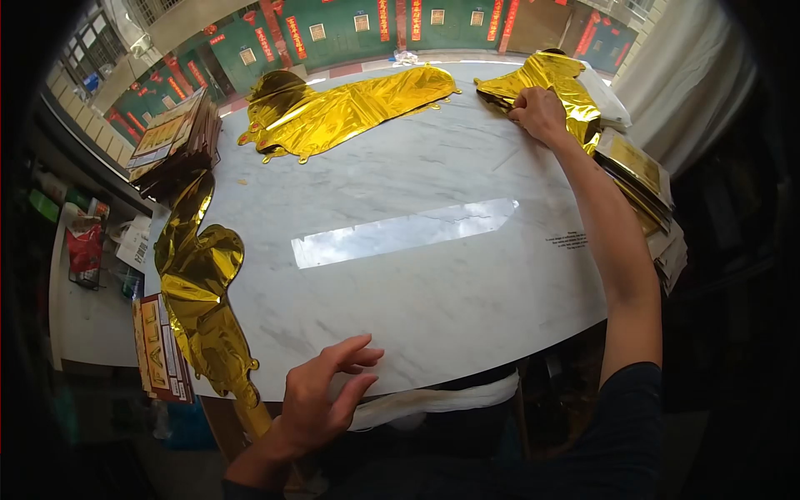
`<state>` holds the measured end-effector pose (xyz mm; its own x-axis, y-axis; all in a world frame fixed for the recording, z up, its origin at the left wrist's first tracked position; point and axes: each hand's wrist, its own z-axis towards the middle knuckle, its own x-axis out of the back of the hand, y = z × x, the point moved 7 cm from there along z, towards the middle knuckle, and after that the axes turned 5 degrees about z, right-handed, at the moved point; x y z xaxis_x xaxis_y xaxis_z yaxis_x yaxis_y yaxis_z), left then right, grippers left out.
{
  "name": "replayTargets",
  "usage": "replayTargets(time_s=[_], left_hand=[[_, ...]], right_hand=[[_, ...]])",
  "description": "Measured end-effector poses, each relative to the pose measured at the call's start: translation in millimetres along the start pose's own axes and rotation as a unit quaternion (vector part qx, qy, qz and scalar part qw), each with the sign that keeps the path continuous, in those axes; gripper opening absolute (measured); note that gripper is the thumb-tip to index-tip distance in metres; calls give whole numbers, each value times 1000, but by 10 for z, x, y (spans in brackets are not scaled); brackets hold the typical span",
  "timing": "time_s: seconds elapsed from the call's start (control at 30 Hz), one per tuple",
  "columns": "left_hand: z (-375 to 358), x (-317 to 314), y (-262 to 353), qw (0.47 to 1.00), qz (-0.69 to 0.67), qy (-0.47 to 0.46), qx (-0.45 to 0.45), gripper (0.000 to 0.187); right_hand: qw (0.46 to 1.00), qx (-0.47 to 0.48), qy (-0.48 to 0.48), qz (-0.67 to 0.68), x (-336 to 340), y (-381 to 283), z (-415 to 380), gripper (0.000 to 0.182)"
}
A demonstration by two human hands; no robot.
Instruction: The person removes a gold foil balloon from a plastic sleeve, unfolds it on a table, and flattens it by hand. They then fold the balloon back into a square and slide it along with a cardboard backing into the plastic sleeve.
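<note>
Over the table's near edge, my left hand [325, 396] is raised with its fingers apart and nothing in it. My right hand [540, 113] reaches to the far right, its fingers closed at the edge of a gold foil sheet [554, 77]. Another gold foil piece [358, 108] lies flat along the far side of the marble-look table [400, 308]. More gold foil [196, 275] stretches down the left side and hangs past the near left edge. A strip of bright reflection crosses the table's middle.
Stacked printed packets [179, 137] stand at the far left, with more packets [161, 346] at the near left. Flat packages [637, 167] are piled along the right edge beside a pale curtain [687, 92]. A white cloth [433, 402] hangs below the near edge.
</note>
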<state>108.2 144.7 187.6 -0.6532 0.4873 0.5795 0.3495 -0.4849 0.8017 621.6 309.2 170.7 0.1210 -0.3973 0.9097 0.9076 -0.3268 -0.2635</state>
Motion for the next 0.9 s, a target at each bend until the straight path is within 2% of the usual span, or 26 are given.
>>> replayTargets(time_s=[0.03,0.07,0.1,0.13,0.23,0.3,0.4,0.57,0.7,0.77,0.83,0.9], left_hand=[[13,26,153,999,3,-35,-34,50],[76,119,263,999,6,-34,-31,50],[171,152,430,994,43,-77,-71,52],[287,144,541,983,80,-121,-112,55],[869,122,557,970,144,-130,-150,55],[1412,2,418,965,166,-114,-167,50],[2259,-285,236,950,216,-58,-217,43],[3421,-874,55,940,248,16,-234,45],[3918,-1243,-61,947,250,5,-201,45],[3999,-1370,-55,930,263,11,-255,45],[4116,-1457,-68,924,277,14,-264,42],[4174,-1515,-100,917,291,15,-273,39]], right_hand=[[999,-35,-17,21,-5,71,10,26],[996,-67,-33,42,-30,127,40,29],[995,-62,-48,60,-75,207,89,39],[995,-60,-48,65,-111,235,97,39],[996,-32,-8,81,-82,285,111,37],[986,-62,-69,140,-149,307,102,33],[983,-52,-68,161,-177,327,122,30],[978,-52,-88,184,-268,386,153,34],[968,-104,-81,212,-307,448,156,32],[961,-104,-59,249,-342,496,164,32],[958,-104,-73,257,-329,485,172,41],[950,-127,-76,275,-314,455,151,42]])
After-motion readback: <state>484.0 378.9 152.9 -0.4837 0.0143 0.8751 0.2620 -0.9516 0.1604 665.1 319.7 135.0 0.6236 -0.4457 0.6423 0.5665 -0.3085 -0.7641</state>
